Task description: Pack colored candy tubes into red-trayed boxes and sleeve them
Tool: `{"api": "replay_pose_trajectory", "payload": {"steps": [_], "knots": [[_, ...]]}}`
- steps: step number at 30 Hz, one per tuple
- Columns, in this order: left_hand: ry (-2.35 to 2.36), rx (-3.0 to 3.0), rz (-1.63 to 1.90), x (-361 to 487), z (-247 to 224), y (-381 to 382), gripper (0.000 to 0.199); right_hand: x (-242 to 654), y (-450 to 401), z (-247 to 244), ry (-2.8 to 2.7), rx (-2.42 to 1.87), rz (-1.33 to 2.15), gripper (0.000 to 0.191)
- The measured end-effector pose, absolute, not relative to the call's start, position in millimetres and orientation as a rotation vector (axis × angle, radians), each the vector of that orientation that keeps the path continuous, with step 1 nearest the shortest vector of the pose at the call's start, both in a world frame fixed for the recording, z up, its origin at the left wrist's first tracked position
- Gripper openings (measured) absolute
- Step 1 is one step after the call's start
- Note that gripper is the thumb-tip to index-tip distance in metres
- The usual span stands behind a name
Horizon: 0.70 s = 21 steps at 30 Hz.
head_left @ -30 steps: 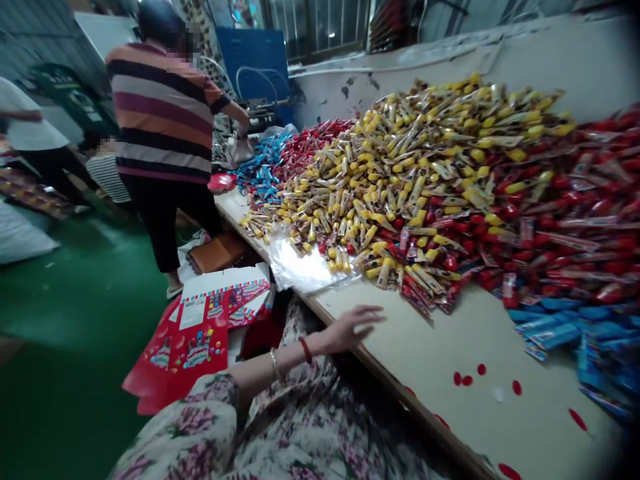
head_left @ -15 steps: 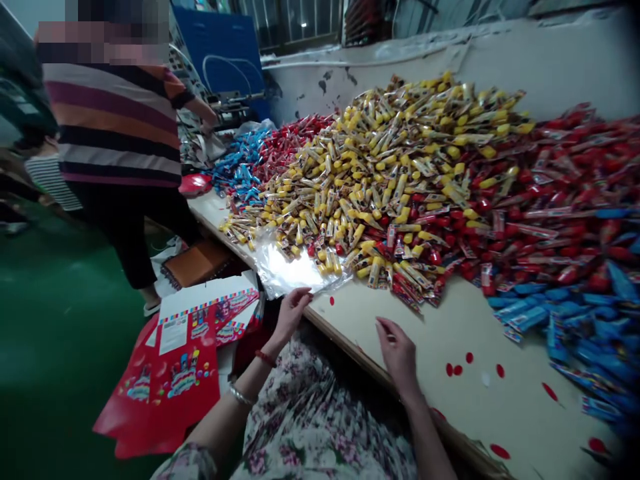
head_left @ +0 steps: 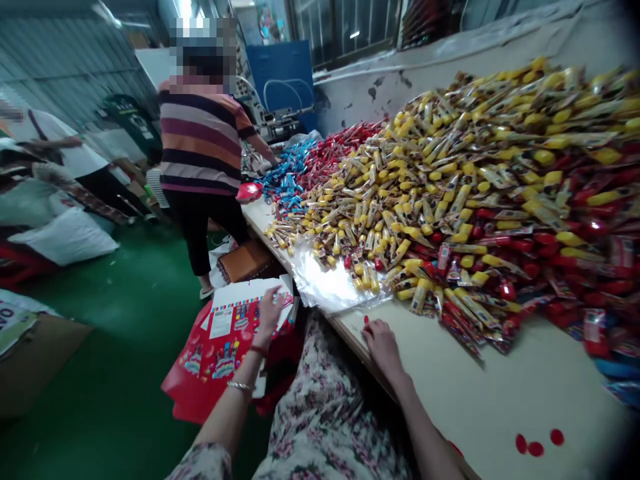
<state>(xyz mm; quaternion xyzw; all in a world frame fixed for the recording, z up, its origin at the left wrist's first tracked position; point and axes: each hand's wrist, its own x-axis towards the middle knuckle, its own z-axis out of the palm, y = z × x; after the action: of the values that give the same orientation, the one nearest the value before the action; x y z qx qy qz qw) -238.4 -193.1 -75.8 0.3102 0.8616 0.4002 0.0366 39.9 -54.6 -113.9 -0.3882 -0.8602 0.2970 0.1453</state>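
My left hand (head_left: pixel 271 311) is over the stack of red printed cardboard sheets (head_left: pixel 213 357) beside the table, fingers loosely bent and apart, with nothing visible in them. Whether it touches the top sheet I cannot tell. On the table's near edge rests my right hand (head_left: pixel 383 343), fingers loosely stretched over the tabletop. A small red oval disc (head_left: pixel 367 320) lies at its fingertips. Just beyond is a clear plastic bag (head_left: pixel 325 283), lying flat and shiny. Behind it rises a big heap of yellow-capped wrapped packets (head_left: pixel 425 180).
Red packets (head_left: pixel 595 330) lie at the heap's right, blue packets (head_left: pixel 287 177) at the far end. More red discs (head_left: pixel 536 449) lie on the tabletop (head_left: pixel 450 400). A person in a striped shirt (head_left: pixel 200 140) stands by the table, near a brown stool (head_left: pixel 245 260). White sacks (head_left: pixel 73 237) sit left.
The view has swung left. My left hand has left the table edge and moved over the cardboard sheets. My right hand has come down beside the single red disc near the bag.
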Motion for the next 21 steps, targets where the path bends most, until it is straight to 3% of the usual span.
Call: {"api": "replay_pose_trajectory", "payload": {"steps": [4, 7, 9, 12, 17, 21], "knots": [[2.800, 0.740, 0.944, -305, -78, -226, 0.075, 85, -99, -104, -2.344, -0.908, 1.132, 0.022], [2.739, 0.878, 0.338, -320, -98, -234, 0.091, 112, -138, -103, -2.277, -0.916, 1.283, 0.027], [2.718, 0.975, -0.038, -317, -117, -233, 0.084, 120, -156, -106, -2.315, -0.919, 1.354, 0.026], [2.792, 1.158, -0.315, -299, -140, -232, 0.065, 121, -166, -113, -2.374, -0.918, 1.395, 0.021], [2.772, 1.336, -0.367, -261, -148, -233, 0.049, 113, -159, -115, -2.342, -0.958, 1.415, 0.023], [2.711, 1.338, -0.304, -257, -129, -235, 0.048, 105, -156, -108, -2.495, -0.859, 1.382, 0.027]]}}
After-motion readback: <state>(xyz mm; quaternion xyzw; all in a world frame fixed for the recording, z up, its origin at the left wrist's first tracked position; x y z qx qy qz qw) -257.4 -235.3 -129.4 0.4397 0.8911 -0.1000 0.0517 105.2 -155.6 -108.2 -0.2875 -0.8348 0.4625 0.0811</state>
